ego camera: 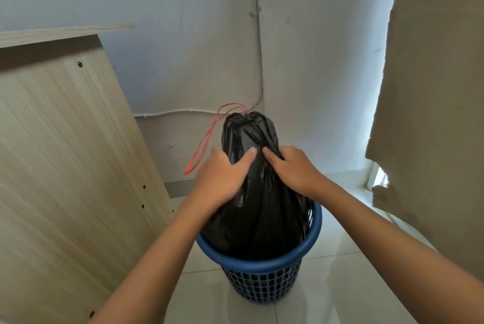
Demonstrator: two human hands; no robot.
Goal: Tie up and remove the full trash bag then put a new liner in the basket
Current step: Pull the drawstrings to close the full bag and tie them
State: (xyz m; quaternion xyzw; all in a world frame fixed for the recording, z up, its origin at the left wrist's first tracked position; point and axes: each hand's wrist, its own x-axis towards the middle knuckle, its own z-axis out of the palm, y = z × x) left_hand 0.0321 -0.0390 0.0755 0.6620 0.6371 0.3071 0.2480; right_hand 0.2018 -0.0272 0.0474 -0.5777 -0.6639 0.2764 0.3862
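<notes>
Trash bag (255, 192) cinched, both hands gripping

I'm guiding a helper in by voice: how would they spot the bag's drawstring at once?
Start at the blue basket on the tiled floor, holding the black trash bag. Follow the bag up past the left hand and right hand to its cinched top. The red drawstring loops down its left side, the only red thing there.

Glossy plastic bag (251, 192); seemingly plastic basket (262, 263).
</notes>
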